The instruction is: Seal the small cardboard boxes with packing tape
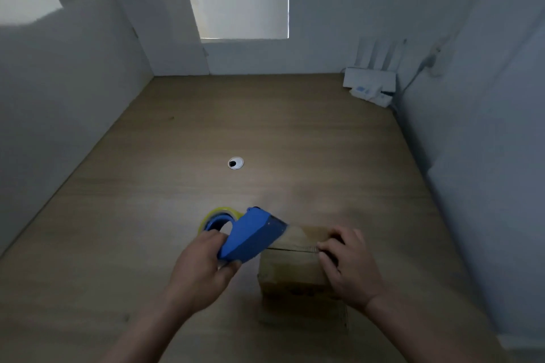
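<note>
A small brown cardboard box (pixel 292 268) stands on the wooden desk (pixel 265 132) near its front edge. My left hand (pixel 200 268) grips the handle of a blue tape dispenser (pixel 253 236) loaded with a yellowish tape roll (pixel 215 214). The dispenser's front end rests on the left part of the box top, where a strip of clear tape runs along the flap seam. My right hand (pixel 348 265) holds the box's right end, fingers curled over the top edge and pressing the tape end down.
A round cable grommet (pixel 236 163) sits in the middle of the desk. A white router with antennas (pixel 371 82) stands at the back right corner. White panels (pixel 165 32) lean against the back wall; walls close in left and right.
</note>
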